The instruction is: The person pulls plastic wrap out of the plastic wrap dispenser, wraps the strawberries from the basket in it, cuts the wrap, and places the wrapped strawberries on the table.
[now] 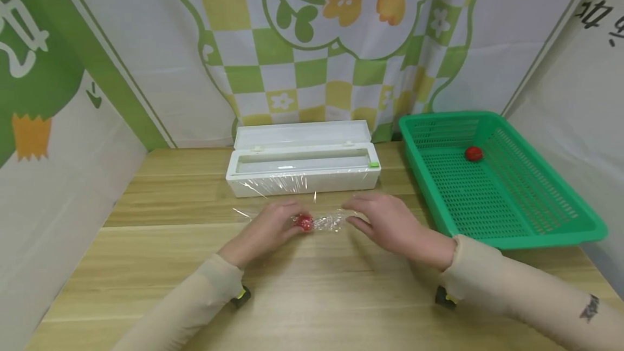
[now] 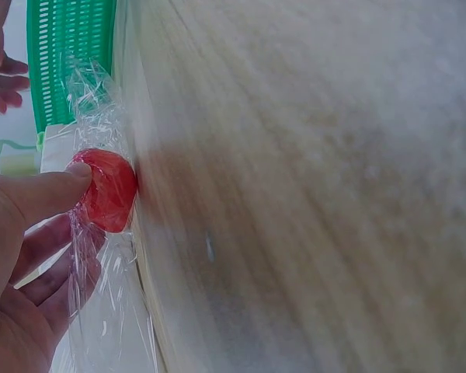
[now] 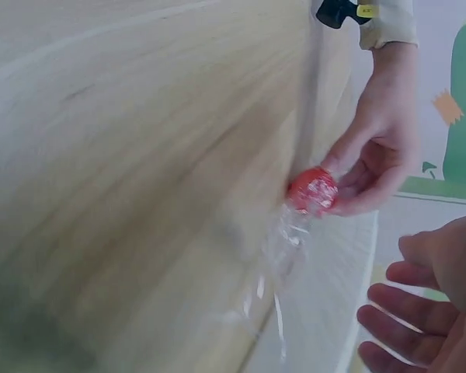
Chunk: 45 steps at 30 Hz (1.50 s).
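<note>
Head view, as observed from beside the table: the left hand grasps a red tomato-like piece between thumb and finger, just above or against the wooden tabletop; actual contact cannot be confirmed. The right hand is released, its fingers loosely bent and apart, holding nothing. Between the two hands runs a crumpled tail of cling film, reaching from the piece towards the right fingertips.

Ahead of both hands stands a white film dispenser, its lid raised. Film shows over its front face; whether that joins the sheet in hand cannot be determined. Right of the right hand is a green plastic basket containing a second red piece.

Progress, in my judgement: film is around the held piece and gathered on the side facing the right hand. On the left hand's side, loose film lies by the fingers and appears unfinished. Closing that side looks outstanding. Whether the basket piece is wrapped cannot be established.
</note>
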Available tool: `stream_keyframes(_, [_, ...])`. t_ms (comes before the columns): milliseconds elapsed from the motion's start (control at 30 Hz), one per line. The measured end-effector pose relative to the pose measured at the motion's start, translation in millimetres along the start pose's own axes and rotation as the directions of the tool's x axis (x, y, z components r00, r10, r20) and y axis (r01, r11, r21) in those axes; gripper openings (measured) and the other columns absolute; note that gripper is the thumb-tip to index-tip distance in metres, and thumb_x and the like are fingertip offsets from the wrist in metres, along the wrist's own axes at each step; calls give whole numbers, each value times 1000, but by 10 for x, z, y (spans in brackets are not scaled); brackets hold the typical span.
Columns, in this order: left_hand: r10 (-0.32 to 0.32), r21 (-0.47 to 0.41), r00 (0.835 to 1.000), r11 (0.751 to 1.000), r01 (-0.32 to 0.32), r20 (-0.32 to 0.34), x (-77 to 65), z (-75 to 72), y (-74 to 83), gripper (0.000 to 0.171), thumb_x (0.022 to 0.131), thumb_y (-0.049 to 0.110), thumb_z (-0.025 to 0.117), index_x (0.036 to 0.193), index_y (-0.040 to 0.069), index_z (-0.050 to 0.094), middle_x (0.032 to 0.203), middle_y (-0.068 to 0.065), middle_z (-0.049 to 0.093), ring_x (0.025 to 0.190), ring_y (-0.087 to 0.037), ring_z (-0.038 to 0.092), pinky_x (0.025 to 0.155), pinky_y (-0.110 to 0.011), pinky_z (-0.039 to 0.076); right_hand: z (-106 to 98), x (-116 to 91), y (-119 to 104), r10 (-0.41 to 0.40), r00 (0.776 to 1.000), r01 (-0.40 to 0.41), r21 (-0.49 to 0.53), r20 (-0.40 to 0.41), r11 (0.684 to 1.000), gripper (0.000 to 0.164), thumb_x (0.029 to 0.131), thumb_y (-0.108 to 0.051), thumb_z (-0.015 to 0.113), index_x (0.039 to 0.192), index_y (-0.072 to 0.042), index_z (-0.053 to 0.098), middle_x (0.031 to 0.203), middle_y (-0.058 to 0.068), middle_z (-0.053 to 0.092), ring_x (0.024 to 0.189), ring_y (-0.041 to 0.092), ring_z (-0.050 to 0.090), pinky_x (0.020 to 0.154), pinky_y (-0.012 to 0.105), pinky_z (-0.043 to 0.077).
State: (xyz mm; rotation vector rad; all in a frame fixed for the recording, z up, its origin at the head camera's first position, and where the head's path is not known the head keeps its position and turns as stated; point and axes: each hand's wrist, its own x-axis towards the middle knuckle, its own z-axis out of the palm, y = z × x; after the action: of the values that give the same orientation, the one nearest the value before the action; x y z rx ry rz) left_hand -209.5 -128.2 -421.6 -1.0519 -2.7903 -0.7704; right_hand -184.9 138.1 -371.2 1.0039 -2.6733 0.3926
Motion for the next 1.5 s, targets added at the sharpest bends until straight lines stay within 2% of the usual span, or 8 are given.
stream_keyframes(200, [-1, 5, 1000, 1000, 1, 4, 0, 4, -24, 26, 81, 16, 74, 107, 16, 69, 105, 5, 70, 99, -10, 64, 93, -28, 52, -234, 24, 151, 40, 998, -38, -47, 42, 998, 21, 91, -19, 63, 109, -12, 70, 103, 2, 70, 95, 20, 65, 82, 40, 55])
stream_keyframes(367, [-1, 1, 1000, 1000, 1, 8, 2, 5, -42, 24, 82, 17, 73, 106, 17, 69, 105, 5, 70, 100, -9, 64, 93, -28, 52, -307, 95, 305, 74, 992, -66, -84, 99, 994, 21, 92, -15, 60, 111, -7, 67, 105, 8, 68, 98, 25, 64, 82, 41, 54])
stream_keyframes(567, [13, -8, 1000, 1000, -13, 3, 6, 4, -48, 22, 81, 16, 74, 103, 17, 70, 102, 5, 71, 98, -10, 65, 91, -27, 53, -275, 159, 435, 66, 994, -56, -108, 89, 993, 21, 92, -12, 58, 110, -3, 65, 98, 15, 66, 93, 30, 61, 76, 42, 54])
stream_keyframes(800, [27, 13, 999, 1000, -27, -17, 9, 4, -34, 25, 80, 16, 75, 104, 15, 70, 103, 4, 71, 98, -11, 65, 91, -29, 53, -222, 194, 511, 138, 980, -120, -129, 142, 984, 36, 94, -17, 58, 125, 1, 59, 112, 22, 62, 104, 34, 58, 85, 47, 52])
stream_keyframes(1000, [20, 23, 1000, 1000, -20, -9, 15, 1, -14, 26, 79, 16, 76, 104, 16, 70, 103, 4, 71, 98, -11, 65, 91, -29, 53, -178, 213, 528, 182, 969, -161, -132, 168, 978, 39, 95, -21, 56, 128, 0, 57, 113, 23, 60, 102, 34, 57, 81, 47, 53])
stream_keyframes(1200, [13, 16, 1000, 1000, -13, -4, 15, 8, -11, 25, 79, 16, 76, 104, 17, 70, 103, 6, 71, 98, -9, 64, 91, -27, 52, -125, 218, 547, 190, 970, -170, -132, 154, 977, 40, 95, -22, 57, 128, 0, 56, 114, 25, 58, 100, 35, 58, 80, 47, 53])
stream_keyframes(1500, [18, 56, 1000, 998, -17, -15, 0, 1, -8, 28, 78, 19, 77, 104, 15, 69, 105, 3, 70, 99, -12, 64, 92, -29, 53, -91, 201, 563, 205, 967, -191, -103, 150, 976, 44, 95, -20, 56, 134, 0, 53, 117, 25, 55, 99, 34, 59, 75, 45, 54])
